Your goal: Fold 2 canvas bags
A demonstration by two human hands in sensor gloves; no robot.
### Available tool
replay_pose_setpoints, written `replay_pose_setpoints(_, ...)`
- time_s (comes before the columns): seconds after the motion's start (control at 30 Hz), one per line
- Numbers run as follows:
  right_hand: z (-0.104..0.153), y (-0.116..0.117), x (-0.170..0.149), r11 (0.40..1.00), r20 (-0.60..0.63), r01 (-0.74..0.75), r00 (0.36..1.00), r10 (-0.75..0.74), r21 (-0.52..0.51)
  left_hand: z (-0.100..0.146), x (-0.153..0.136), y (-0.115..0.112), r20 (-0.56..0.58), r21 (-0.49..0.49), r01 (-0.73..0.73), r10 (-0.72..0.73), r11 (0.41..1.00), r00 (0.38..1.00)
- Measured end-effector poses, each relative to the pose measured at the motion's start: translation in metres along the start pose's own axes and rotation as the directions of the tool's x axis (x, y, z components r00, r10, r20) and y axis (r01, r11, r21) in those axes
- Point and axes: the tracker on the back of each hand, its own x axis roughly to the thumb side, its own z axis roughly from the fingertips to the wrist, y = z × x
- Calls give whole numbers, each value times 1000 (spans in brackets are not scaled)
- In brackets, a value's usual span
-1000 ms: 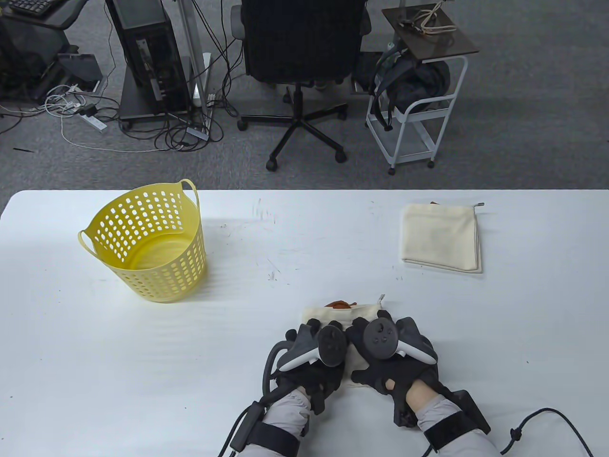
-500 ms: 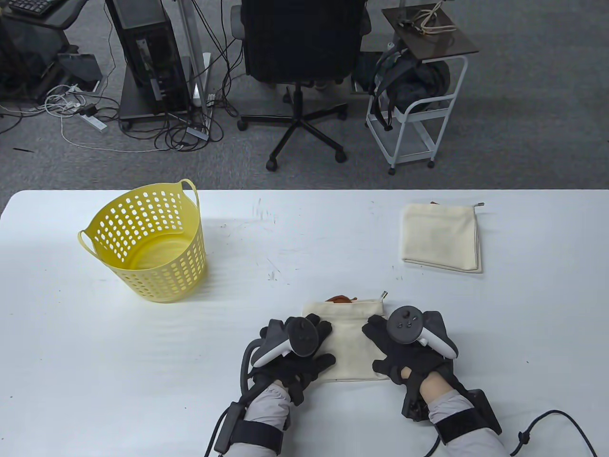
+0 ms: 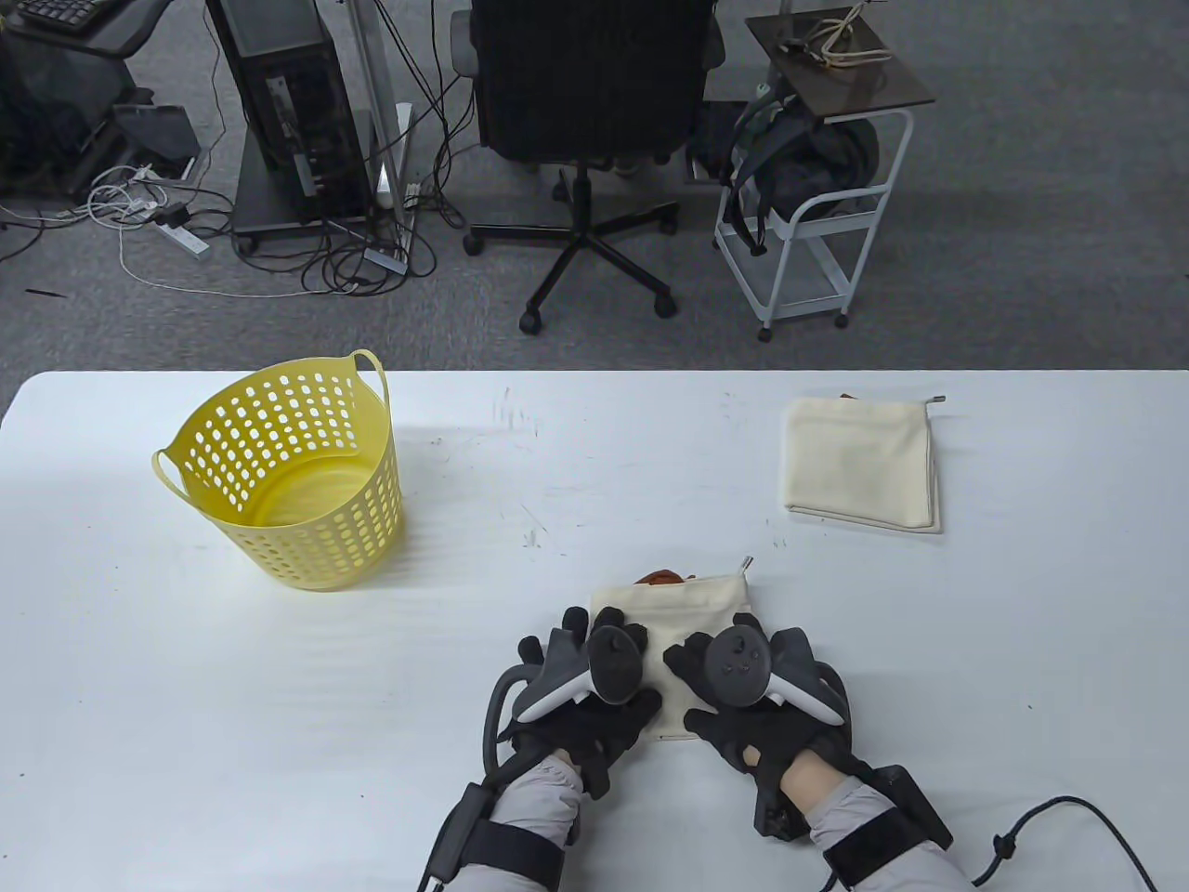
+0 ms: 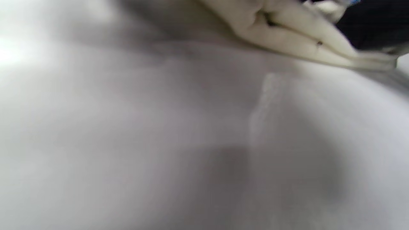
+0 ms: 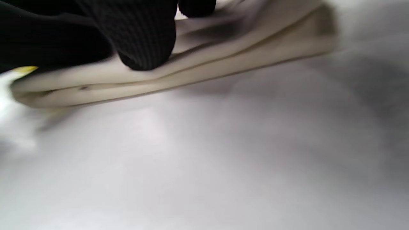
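White bench point(image 3: 279, 697) fills the near part of the room, with a black chair point(image 3: 581, 93) and a white cart point(image 3: 808, 232) on the floor behind it. On the bench, a yellow basket point(image 3: 288, 474) stands well left of the near bag point(image 3: 683, 613). A folded bag point(image 3: 859, 465) lies far behind and right of it. The left hand point(image 3: 581, 678) and right hand point(image 3: 752, 688) rest flat on the near bag, fingers spread; they seem to press, not grip.

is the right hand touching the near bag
Touching. The right wrist view shows a gloved fingertip of the right hand pressed onto the near bag, no gap between.
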Motion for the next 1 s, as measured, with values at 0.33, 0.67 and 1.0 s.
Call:
replay_pose_setpoints(0.33,-6,-12,-30,985,-86,148,986,-141,84,3,9,5,108,11,-68,66,998,992)
replay_pose_setpoints(0.67,-5,-12,-31,995,-96,48,994,-57,-88,-1,10,0,139,-110,-132,147,985,979)
replay_pose_setpoints(1.0,3,-19,-46,970,-127,138,978,-166,-200,-7,4,-9,43,-201,-92,103,975,994)
